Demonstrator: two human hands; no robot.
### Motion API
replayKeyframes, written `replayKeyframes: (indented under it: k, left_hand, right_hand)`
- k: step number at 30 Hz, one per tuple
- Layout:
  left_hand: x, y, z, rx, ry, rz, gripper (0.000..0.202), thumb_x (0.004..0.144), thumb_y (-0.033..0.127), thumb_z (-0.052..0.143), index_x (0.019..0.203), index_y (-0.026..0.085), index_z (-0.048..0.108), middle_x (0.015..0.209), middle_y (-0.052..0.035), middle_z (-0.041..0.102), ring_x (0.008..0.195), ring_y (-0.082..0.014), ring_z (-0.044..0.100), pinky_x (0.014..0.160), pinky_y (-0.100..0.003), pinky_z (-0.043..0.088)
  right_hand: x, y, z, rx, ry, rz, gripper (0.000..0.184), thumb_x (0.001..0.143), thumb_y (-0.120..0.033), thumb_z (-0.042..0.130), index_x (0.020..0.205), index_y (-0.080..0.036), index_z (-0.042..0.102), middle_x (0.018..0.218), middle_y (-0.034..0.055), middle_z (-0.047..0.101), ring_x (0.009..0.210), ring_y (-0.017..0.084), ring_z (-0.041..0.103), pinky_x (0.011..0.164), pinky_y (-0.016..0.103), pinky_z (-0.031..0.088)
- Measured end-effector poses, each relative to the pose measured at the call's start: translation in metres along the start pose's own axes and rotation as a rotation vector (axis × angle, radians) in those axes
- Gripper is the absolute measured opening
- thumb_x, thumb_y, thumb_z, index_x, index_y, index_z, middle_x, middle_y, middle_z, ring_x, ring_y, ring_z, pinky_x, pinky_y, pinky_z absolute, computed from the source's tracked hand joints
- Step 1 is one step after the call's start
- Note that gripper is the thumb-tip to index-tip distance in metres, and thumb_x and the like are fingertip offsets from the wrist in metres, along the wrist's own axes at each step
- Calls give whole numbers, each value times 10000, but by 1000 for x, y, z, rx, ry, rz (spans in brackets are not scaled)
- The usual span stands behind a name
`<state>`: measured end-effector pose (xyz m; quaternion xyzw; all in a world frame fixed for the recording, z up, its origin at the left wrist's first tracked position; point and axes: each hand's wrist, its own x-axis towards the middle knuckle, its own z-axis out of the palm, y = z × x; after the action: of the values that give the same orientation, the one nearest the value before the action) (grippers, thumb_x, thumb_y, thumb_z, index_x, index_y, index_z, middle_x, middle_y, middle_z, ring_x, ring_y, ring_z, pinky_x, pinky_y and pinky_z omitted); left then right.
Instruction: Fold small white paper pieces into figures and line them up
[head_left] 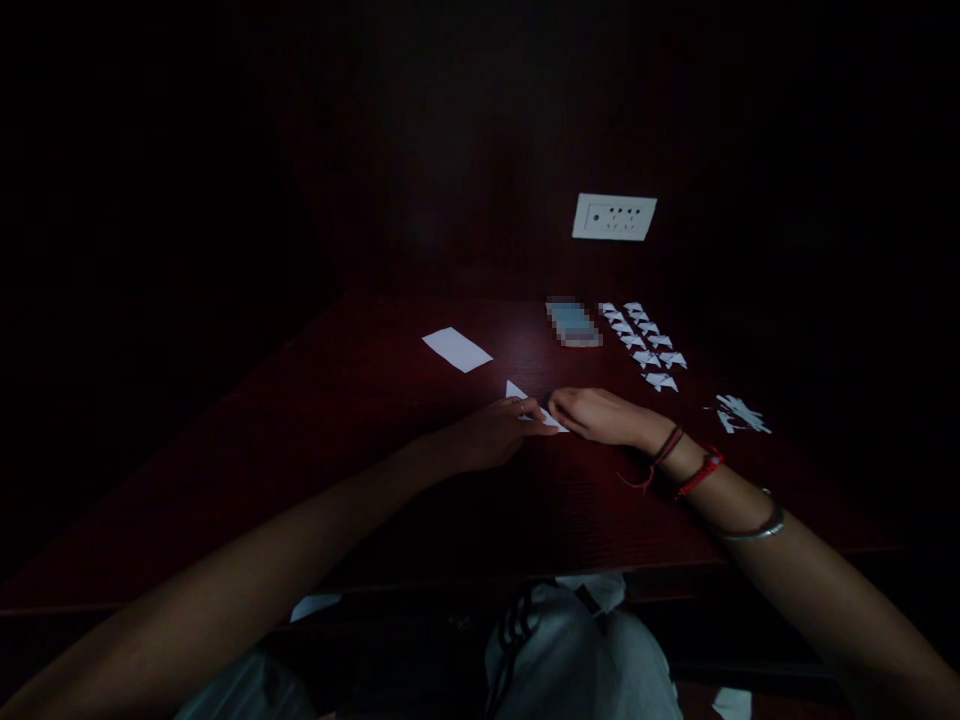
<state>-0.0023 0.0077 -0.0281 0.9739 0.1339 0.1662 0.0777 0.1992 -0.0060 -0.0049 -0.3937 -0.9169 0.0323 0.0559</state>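
A small sheet of white paper, folded to a pointed triangular shape (514,391), lies on the dark red table between my hands. My left hand (499,435), wearing a ring, holds it down with thumb and fingers along its near side. At the paper's right end, my right hand (596,412) has its fingers curled together on the edge; the fingertips are partly hidden. A flat white paper sheet (457,350) rests beyond my left hand. Several small folded white paper pieces (660,381) stand in two rows past my right hand.
A pixelated, phone-like flat object (574,323) lies near the back of the table (300,430). Thin paper strips (742,413) are heaped at the right. A white power socket (614,217) is on the back wall. White paper scraps (732,703) show below the table's front edge.
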Motion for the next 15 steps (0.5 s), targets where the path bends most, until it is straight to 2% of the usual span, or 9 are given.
replayKeyframes:
  k: [5, 11, 15]
  left_hand:
    - [0, 1, 0, 12, 4, -4, 511, 699, -11, 356, 1141, 235, 430, 1103, -51, 422, 1012, -150, 403, 905, -318, 307]
    - [-2, 4, -3, 24, -9, -19, 515, 714, -2, 370, 1160, 254, 407, 1113, -45, 421, 1021, -150, 400, 907, -317, 305]
    - [-1, 4, -2, 22, -4, -30, 518, 720, 1, 378, 1159, 274, 403, 1115, -36, 418, 1020, -148, 404, 909, -319, 302]
  right_hand:
    - [1, 2, 1, -26, 18, 31, 223, 857, -271, 300, 806, -137, 471, 735, 59, 533, 618, 107, 459, 588, 226, 299]
    - [1, 4, -2, 122, 20, -31, 207, 842, -294, 343, 839, -150, 492, 751, 44, 545, 664, 109, 486, 595, 216, 314]
    - [2, 2, -1, 83, 17, 7, 205, 840, -287, 347, 823, -144, 494, 759, 56, 552, 675, 115, 492, 599, 221, 311]
